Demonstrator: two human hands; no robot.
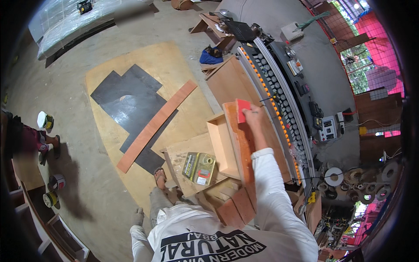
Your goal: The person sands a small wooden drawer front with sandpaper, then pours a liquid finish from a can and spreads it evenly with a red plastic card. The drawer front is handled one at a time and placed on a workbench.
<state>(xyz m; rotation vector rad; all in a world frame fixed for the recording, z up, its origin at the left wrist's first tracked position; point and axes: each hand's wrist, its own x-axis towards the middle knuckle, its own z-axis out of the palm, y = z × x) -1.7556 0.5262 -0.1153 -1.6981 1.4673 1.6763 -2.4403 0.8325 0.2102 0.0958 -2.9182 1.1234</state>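
My right hand [254, 117] is closed on a red flat rectangular spreader [242, 110]. It rests at the far end of a long board [245, 146] with a glossy orange-brown coat. Beside the board stands a shallow open wooden box [222, 150]. A square yellow-green can [199, 168] with a round spout lies on a plywood-topped stand [176, 153] to the left. My left hand [138, 216] hangs low at my side, seemingly holding nothing, with its fingers loosely stretched; it shows small.
Left on the floor, a plywood sheet [174, 56] bears a dark cut sheet [131, 107] and a reddish-brown strip [157, 126]. A long rack of rollers [279, 100] runs along the right. Another person's foot [56, 146] and several tubs are at the far left.
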